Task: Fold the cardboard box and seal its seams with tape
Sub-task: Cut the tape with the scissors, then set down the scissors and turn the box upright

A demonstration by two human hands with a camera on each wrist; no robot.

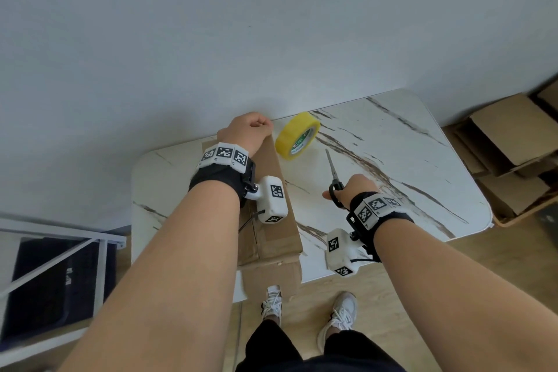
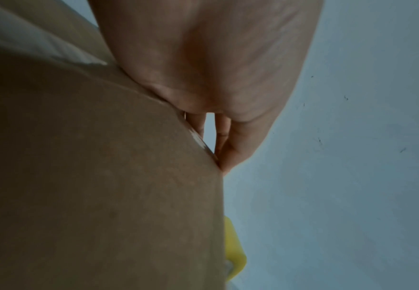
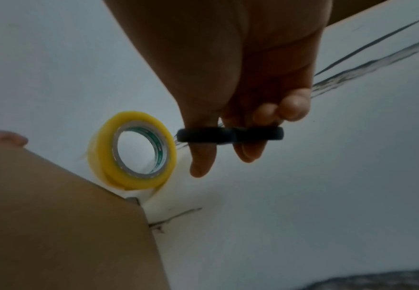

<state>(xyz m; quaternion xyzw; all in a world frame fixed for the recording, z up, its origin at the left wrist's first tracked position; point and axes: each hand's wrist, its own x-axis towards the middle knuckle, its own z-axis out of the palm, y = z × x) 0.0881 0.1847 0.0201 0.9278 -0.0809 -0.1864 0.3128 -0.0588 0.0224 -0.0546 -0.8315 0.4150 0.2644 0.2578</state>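
My left forearm fills the foreground, and at its end my left hand (image 1: 246,129) curls over the far top edge of the cardboard box (image 1: 273,231), fingers hooked down its back side toward the wall; the left wrist view shows them pressed against a glossy strip at that edge, which I take to be tape. The box stands at the tabletop's (image 1: 407,166) left end, its near lower flap hanging past the near edge. A tape strip already runs along the box's top.

My right hand (image 1: 351,189) holds the scissors (image 1: 335,174), thumb and fingers through the black loops, blades nearly closed and pointing toward the far edge. They hover beside the box, clear of it.

I judge the step in hand to be cutting: a length of tape looks laid over the seam and I am pinning its end while bringing the blades in. The next move calls for finding the taut span between box and roll, which I cannot see clearly here.

The tape roll (image 1: 297,134) stands on edge by the far edge, just beside the box. Its core carries green and white print, too small to read.
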